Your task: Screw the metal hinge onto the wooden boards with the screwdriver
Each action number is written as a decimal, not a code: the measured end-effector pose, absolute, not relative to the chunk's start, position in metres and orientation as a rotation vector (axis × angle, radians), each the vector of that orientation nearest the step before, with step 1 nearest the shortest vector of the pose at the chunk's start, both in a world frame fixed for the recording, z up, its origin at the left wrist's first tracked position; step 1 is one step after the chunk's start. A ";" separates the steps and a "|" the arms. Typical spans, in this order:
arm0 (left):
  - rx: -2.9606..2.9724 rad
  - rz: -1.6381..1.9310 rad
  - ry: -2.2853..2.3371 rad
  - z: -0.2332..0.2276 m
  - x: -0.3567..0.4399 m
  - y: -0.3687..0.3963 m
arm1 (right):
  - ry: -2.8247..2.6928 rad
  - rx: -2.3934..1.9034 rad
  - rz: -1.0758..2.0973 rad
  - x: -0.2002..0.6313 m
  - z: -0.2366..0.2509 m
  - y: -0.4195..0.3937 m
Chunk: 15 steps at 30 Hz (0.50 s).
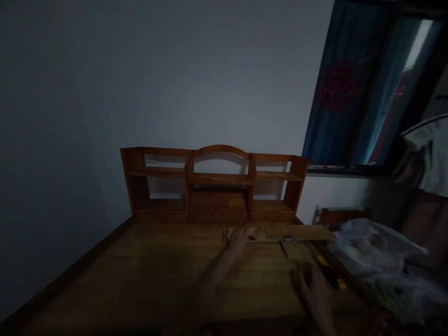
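Dim room, blurry shot. Biggest thing: pale wall [175, 74] filling upper left & centre of frame. Upper right: dark window [371, 84] w/ blue curtain-like panel carrying a red round mark. Lower half of frame: wooden desk [140, 275], wide top running from lower left to right edge. At its back, centre frame, a wooden shelf unit [215, 184] w/ arched middle section & open compartments either side; contents too dark to tell. Right edge, mid-low: crumpled plastic bags [378, 256] just beside desk, & a pale garment [425, 154] hanging above them. Behind the bags, a bit of wooden chair back [341, 215]. On desk, right of centre, just in front of shelf unit: long flat wooden board [297, 232] lying crosswise, w/ a small metal piece [287, 239] on its front edge. Left hand [238, 239], centre frame, arm stretched forward, rests on the board's left end, fingers spread flat as far as blur allows; not gripping anything I can see. Right hand [315, 280], lower right, lies on desk top near the board but apart from it, fingers loosely curled downward; can't tell if it's closed on anything. Just beside it, toward right edge of desk, a yellow-and-black tool [331, 273], prob. touching or nearly touching the fingers; too blurred to say which.
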State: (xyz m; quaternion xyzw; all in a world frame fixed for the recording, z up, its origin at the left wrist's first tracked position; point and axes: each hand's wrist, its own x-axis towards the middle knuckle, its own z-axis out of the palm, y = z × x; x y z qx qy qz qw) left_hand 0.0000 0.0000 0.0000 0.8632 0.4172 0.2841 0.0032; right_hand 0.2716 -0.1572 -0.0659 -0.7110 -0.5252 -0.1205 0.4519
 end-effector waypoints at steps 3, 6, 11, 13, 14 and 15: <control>2.698 0.813 1.267 0.000 0.015 0.018 | -1.326 -1.732 -0.352 0.274 -0.073 -0.159; 2.680 0.759 1.217 0.000 0.028 0.031 | -1.312 -1.720 -0.360 0.275 -0.075 -0.159; 2.627 0.748 1.229 -0.009 0.038 0.043 | -1.345 -1.676 -0.449 0.275 -0.073 -0.159; 2.600 0.767 1.232 -0.015 0.035 0.043 | -1.335 -1.673 -0.506 0.275 -0.071 -0.159; 2.580 0.775 1.240 -0.018 0.031 0.042 | -1.333 -1.674 -0.523 0.274 -0.070 -0.160; 2.556 0.781 1.253 -0.021 0.025 0.041 | -1.333 -1.678 -0.531 0.274 -0.069 -0.161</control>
